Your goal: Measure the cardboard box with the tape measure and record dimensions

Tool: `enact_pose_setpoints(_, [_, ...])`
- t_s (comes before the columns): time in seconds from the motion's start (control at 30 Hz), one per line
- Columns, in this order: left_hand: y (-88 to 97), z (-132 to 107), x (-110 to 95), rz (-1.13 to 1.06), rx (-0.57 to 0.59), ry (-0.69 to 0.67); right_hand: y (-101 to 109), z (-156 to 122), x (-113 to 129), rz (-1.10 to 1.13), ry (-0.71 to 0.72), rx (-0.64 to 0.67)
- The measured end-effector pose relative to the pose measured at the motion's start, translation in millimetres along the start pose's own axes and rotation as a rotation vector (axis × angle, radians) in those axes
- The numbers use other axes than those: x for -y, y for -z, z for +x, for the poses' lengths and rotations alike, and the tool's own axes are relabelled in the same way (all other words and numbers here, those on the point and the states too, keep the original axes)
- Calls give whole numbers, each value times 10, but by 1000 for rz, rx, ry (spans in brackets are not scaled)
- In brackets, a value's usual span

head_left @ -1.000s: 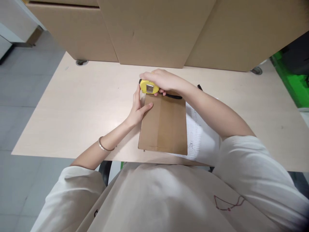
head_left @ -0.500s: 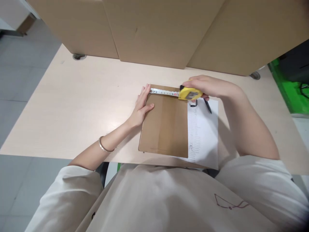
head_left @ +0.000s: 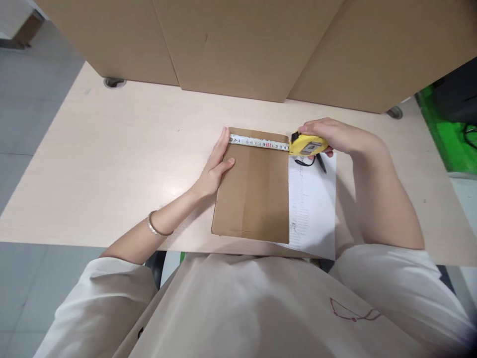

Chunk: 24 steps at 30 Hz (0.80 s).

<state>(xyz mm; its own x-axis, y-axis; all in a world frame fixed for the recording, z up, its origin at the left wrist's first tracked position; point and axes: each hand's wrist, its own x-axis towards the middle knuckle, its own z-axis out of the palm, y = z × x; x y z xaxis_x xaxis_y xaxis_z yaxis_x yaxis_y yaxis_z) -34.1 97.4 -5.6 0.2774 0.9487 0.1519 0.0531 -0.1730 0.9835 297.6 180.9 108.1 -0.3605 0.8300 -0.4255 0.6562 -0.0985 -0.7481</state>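
A flat brown cardboard box (head_left: 257, 194) lies on the desk before me. My left hand (head_left: 216, 166) grips its left side, thumb on the top face and fingers stretched along the edge, at the end of the tape blade. The numbered blade (head_left: 257, 142) runs across the box near its far edge. My right hand (head_left: 328, 134) holds the yellow tape measure (head_left: 307, 145) at the box's far right corner; a black wrist strap (head_left: 303, 162) hangs from it. Beneath that hand, a black pen (head_left: 321, 164) rests on a printed sheet (head_left: 316, 209), which the box partly covers.
Large cardboard panels (head_left: 234, 49) stand along the back of the pale desk (head_left: 112, 164). Round cable holes (head_left: 114, 82) sit near its rear edge. At the far right are a green surface (head_left: 447, 144) and dark items with a cable. Grey floor tiles (head_left: 33, 129) show at left.
My right hand has drawn the tape measure rightward to the box's right edge, so more blade shows. My left hand stays at the left edge. The view has shifted slightly.
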Motion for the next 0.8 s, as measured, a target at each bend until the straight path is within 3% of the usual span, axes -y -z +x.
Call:
enact_pose_setpoints(0.23, [-37,-10,-13,-72,-7,27,-33,-71,88,-68,-17,-18])
enact_pose_setpoints(0.33, [-63,-2,9,-134,-6,37,-24,-148,216,-126,-3,-77])
enact_pose_setpoints(0.47, [-88,10,41,-170,0,47,-45,-163,475,-105,69,-49])
enact_pose_setpoints(0.67, [-79,22,102,-180,1,53,-411,155,978,-272,71,11])
enact_pose_setpoints(0.8, [-105,35,124,-177,-14,44,-683,453,1161,-186,137,46])
